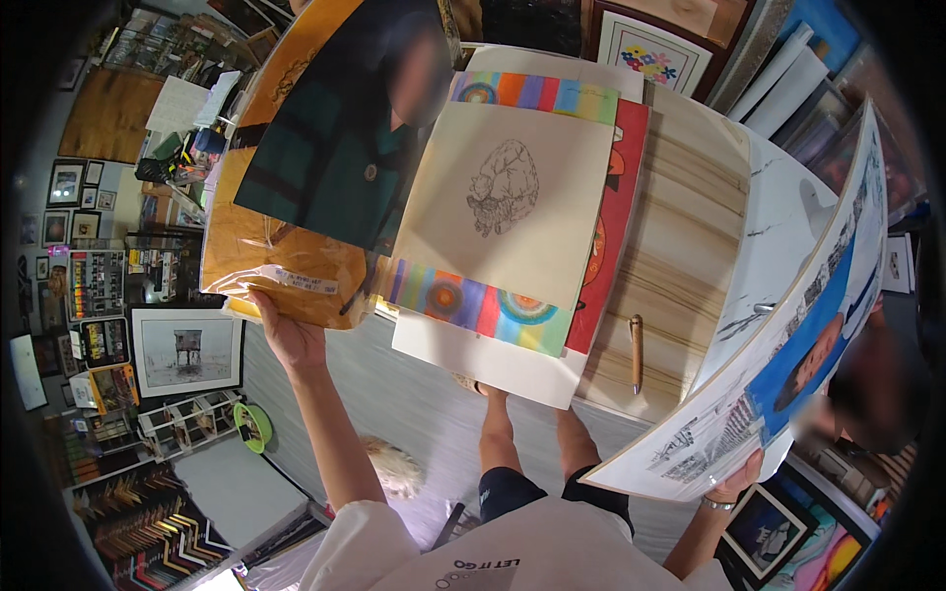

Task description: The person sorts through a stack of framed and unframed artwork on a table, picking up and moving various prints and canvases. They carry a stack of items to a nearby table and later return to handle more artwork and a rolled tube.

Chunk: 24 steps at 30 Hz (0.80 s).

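Observation:
My left hand (pixel 292 337) grips the lower edge of a large portrait print (pixel 320 187) in clear plastic, orange-brown with a dark green figure, raised and tilted at the left. At the right, my right hand (pixel 737 479) holds the bottom edge of a large picture sheet (pixel 759 394) with a blue patch and grey drawing, standing steeply tilted. Between them lies a cream sheet with a line drawing (pixel 505 197), over a striped, multicoloured paper (pixel 443 294). A red picture (pixel 628 187) and a white sheet (pixel 473 362) stick out beneath.
Under the stack is a table with a wood-grain board (pixel 680 236) and a pen (pixel 636 355) on it. Framed pictures (pixel 187 350), frame corner samples (pixel 158 532) and a green basket (pixel 252 426) are at the left. Rolled paper (pixel 783 89) stands at the far right.

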Each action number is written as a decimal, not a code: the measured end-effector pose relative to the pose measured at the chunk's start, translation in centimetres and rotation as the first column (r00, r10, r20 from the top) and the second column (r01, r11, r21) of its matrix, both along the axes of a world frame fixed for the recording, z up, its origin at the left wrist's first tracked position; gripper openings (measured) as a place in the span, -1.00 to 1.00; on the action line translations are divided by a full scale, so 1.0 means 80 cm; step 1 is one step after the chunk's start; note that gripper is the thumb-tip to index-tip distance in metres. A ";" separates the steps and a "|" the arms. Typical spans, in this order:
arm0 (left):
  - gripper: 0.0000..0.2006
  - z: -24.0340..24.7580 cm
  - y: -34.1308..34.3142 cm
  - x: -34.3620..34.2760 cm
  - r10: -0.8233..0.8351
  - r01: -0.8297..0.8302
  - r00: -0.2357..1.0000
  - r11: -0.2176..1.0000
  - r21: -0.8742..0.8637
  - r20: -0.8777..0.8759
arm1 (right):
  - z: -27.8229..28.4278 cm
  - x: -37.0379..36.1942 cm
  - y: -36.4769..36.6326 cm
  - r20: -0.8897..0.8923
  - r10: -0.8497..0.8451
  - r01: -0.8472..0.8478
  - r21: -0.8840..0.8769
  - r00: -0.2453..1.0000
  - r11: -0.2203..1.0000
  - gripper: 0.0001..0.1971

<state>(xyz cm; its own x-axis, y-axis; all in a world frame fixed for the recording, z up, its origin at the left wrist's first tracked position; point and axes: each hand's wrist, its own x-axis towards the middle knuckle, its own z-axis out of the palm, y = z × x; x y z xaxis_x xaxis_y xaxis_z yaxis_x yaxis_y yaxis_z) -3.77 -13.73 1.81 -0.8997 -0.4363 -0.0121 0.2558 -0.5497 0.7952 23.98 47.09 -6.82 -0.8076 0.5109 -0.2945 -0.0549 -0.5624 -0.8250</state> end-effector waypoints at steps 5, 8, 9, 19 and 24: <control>-0.51 -0.001 -0.008 -0.003 0.025 -0.025 1.000 1.000 -0.010 -0.004 | 0.009 -0.009 -0.006 -0.047 0.052 -0.054 -0.031 0.998 0.998 -0.44; -0.48 0.002 -0.006 -0.004 0.082 -0.080 0.996 0.994 -0.075 0.035 | 0.014 -0.010 -0.008 -0.032 0.035 -0.036 -0.004 0.999 0.999 -0.44; -0.47 0.008 -0.004 -0.007 0.119 -0.114 0.992 0.989 -0.099 0.044 | 0.014 -0.011 -0.009 -0.032 0.038 -0.038 0.000 0.999 0.999 -0.44; -0.42 0.068 0.069 -0.034 0.382 -0.474 0.880 0.682 -0.557 -0.280 | 0.013 -0.022 -0.016 0.027 -0.059 0.059 -0.025 0.998 0.998 -0.31; -0.43 0.093 0.102 -0.036 0.325 -0.447 0.893 0.710 -0.544 -0.310 | 0.009 -0.024 -0.016 0.003 -0.012 0.012 -0.079 1.000 0.997 -0.33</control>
<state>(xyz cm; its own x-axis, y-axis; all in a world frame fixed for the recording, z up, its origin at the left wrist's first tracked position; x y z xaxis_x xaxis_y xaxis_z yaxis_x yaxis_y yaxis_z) -6.69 -5.57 9.22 -0.6092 -0.6101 0.5065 0.5087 0.1893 0.8399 22.04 45.82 -6.09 -0.8008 0.4953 -0.3368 -0.0597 -0.6256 -0.7779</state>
